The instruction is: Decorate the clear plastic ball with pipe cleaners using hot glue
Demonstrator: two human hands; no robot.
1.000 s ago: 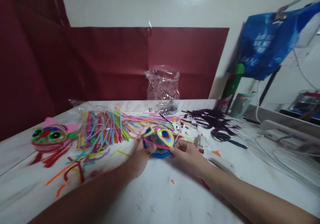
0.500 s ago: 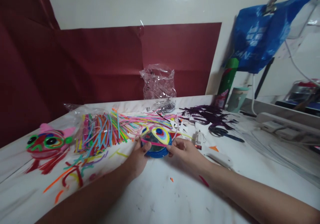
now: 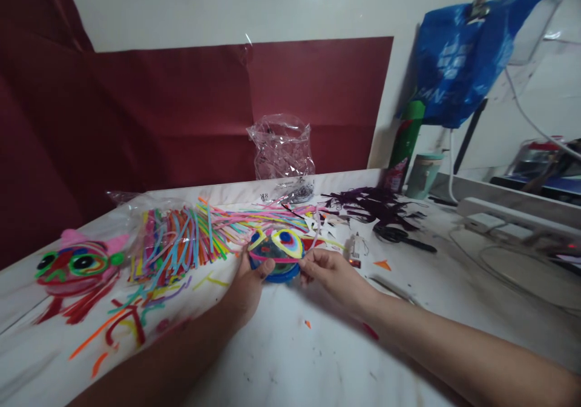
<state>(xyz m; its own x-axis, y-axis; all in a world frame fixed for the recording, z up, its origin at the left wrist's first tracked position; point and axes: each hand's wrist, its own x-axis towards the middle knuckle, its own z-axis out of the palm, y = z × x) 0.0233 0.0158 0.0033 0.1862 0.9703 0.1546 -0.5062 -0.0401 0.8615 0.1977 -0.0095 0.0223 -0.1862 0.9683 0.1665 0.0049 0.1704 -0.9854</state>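
Note:
Between my hands is a round blue craft face point(image 3: 278, 272) with two yellow-rimmed eyes and a dark middle. My left hand point(image 3: 247, 283) grips its left side, thumb pressed on the front. A pink pipe cleaner point(image 3: 284, 260) runs across the face below the eyes. At its right end my right hand point(image 3: 324, 271) is closed, thumb and forefinger pinching the pipe cleaner by the face's edge. A finished-looking pink craft face point(image 3: 77, 268) with green-rimmed eyes and pink ears lies at the far left.
Many coloured pipe cleaners point(image 3: 181, 234) lie behind my left hand, with bent offcuts point(image 3: 124, 325) nearer. Dark purple strands point(image 3: 372, 204), black scissors point(image 3: 403, 237) and a glue gun point(image 3: 356, 249) are on the right. A clear plastic bag point(image 3: 284, 149) stands at the back.
The whole view has shifted slightly, so things sit a little further left. The craft face is tilted somewhat differently, and both hands keep their hold, the pink pipe cleaner still across it.

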